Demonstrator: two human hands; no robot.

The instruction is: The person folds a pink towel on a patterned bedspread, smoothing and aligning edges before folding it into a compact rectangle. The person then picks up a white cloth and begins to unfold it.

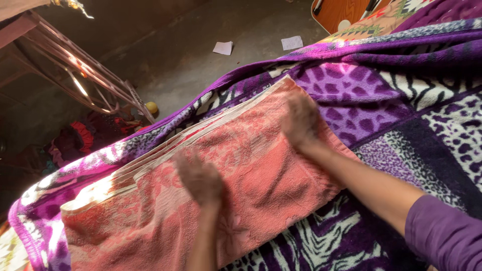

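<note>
A salmon-pink towel (261,175) with a raised floral pattern and a pale border lies folded on a purple, black and white animal-print blanket (401,100). My left hand (198,178) rests flat on the towel's middle, fingers spread and blurred. My right hand (301,120) presses flat on the towel near its far right corner, also blurred. Neither hand grips anything. A purple sleeve (442,233) covers my right upper arm.
A metal frame (75,65) stands at the left over a grey floor. Red and dark clothes (85,138) lie beneath it, with a small yellow ball (151,107) nearby. Two scraps of paper (223,47) lie on the floor. A wooden board (341,12) is at the top.
</note>
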